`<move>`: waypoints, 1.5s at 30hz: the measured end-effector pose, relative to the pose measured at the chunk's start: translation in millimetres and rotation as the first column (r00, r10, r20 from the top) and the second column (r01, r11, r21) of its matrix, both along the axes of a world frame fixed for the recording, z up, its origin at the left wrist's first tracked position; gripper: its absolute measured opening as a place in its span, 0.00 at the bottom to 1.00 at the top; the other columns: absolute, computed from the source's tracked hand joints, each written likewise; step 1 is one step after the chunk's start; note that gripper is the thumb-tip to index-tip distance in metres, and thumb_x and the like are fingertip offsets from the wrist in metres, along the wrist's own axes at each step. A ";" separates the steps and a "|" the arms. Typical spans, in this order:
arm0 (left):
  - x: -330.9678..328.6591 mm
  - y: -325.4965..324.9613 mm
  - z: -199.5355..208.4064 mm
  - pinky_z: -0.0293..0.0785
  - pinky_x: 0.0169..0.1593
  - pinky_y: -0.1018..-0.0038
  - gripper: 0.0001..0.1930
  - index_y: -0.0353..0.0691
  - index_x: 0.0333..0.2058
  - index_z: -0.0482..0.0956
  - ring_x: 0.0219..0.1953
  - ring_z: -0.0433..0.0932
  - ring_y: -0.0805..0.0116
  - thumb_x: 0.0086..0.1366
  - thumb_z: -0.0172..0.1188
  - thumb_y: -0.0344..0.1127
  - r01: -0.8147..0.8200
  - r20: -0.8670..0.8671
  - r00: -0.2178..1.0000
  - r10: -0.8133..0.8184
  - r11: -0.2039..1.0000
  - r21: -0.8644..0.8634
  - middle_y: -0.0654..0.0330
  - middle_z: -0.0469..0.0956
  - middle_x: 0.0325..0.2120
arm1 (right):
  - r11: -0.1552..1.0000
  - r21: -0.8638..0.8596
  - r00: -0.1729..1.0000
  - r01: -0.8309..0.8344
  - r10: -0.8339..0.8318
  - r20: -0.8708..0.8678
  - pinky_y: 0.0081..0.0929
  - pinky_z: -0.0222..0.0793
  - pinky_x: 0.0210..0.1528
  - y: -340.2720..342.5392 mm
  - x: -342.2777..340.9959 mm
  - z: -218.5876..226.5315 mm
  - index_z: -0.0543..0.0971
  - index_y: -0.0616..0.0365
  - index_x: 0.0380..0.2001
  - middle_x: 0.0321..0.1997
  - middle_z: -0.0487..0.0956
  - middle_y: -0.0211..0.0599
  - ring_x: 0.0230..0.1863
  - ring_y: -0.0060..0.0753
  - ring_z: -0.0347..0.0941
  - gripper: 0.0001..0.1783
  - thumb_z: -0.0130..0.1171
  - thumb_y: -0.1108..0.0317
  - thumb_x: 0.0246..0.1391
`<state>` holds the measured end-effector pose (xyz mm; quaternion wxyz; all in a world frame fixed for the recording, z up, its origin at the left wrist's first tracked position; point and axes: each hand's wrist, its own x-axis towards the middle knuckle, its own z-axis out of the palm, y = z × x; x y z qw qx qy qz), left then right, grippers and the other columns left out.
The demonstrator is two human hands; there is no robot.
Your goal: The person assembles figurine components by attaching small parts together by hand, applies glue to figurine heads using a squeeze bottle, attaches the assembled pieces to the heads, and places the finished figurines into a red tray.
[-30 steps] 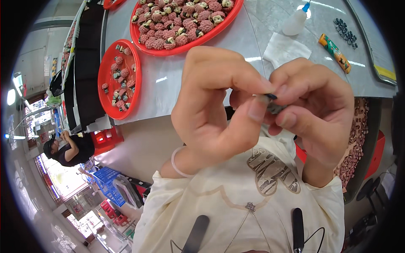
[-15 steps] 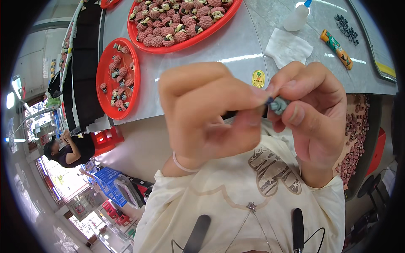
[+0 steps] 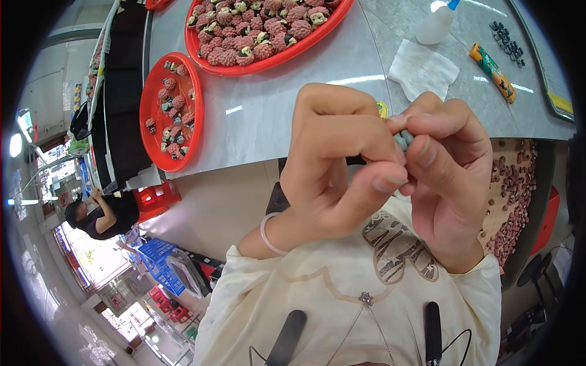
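Between the fingertips of my right hand sits a small grey-blue moulded piece, pinched by thumb and forefinger and largely covered by them. My left hand is curled closed against its left side, the forefinger pressing on it and the thumb tip just below. Whether a tiny part is also under the left fingertips is hidden. Both hands are held in front of my chest, over the table's near edge. A yellow oval sticker on the table shows partly behind the fingers.
A large red tray heaped with pink sheep-like figurines and a smaller red tray with fewer stand on the grey table. White cloth, bottle, orange-green tube and dark small pieces lie right. Another person sits far left.
My left hand has moved right and turned, its fingers now against the grey-blue piece. A dark blue bit at the left fingertips no longer shows. The right fingers cover more of the piece.
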<state>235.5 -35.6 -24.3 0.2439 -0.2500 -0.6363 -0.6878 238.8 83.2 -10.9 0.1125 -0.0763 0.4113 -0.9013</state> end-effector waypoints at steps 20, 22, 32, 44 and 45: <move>-2.2 -14.7 -0.4 0.68 0.27 0.83 0.11 0.32 0.32 0.67 0.25 0.68 0.75 0.52 0.58 0.28 -0.022 0.198 0.979 0.045 0.993 -0.114 0.56 0.68 0.30 | 0.997 -0.064 0.984 -0.031 0.042 0.170 0.24 0.63 0.44 2.7 -5.4 -4.5 0.69 0.59 0.35 0.36 0.73 0.36 0.40 0.28 0.68 0.11 0.52 0.66 0.49; -6.7 -15.9 -2.2 0.71 0.33 0.79 0.11 0.33 0.33 0.67 0.28 0.67 0.74 0.51 0.59 0.27 -0.047 0.060 0.996 0.063 0.972 -0.229 0.57 0.68 0.30 | 0.998 -0.051 0.984 -0.025 0.033 0.175 0.24 0.62 0.44 3.0 -5.8 -5.9 0.69 0.59 0.35 0.36 0.73 0.36 0.40 0.27 0.68 0.11 0.52 0.66 0.50; -12.6 -12.8 -6.7 0.72 0.35 0.79 0.10 0.33 0.29 0.71 0.29 0.67 0.74 0.46 0.61 0.22 -0.101 0.012 0.994 0.105 0.976 -0.193 0.58 0.67 0.28 | 0.995 -0.084 0.975 -0.060 0.076 0.207 0.24 0.61 0.44 5.5 -8.7 -9.3 0.69 0.59 0.35 0.36 0.72 0.36 0.37 0.24 0.68 0.11 0.51 0.65 0.50; -18.3 -18.4 -2.3 0.67 0.26 0.85 0.12 0.34 0.27 0.72 0.24 0.68 0.75 0.41 0.61 0.17 -0.142 -0.098 0.989 0.114 0.925 -0.352 0.58 0.67 0.27 | 0.993 -0.067 0.971 -0.100 0.112 0.210 0.19 0.61 0.38 9.7 -11.7 -13.5 0.70 0.61 0.36 0.34 0.72 0.36 0.34 0.23 0.67 0.12 0.52 0.66 0.49; -21.1 -19.9 -4.5 0.66 0.26 0.85 0.12 0.34 0.27 0.73 0.24 0.68 0.75 0.41 0.62 0.18 -0.146 -0.140 0.985 0.100 0.915 -0.377 0.58 0.67 0.27 | 0.993 -0.065 0.971 -0.098 0.110 0.210 0.19 0.61 0.38 12.2 -12.6 -14.5 0.70 0.61 0.36 0.34 0.72 0.36 0.34 0.23 0.67 0.12 0.52 0.66 0.49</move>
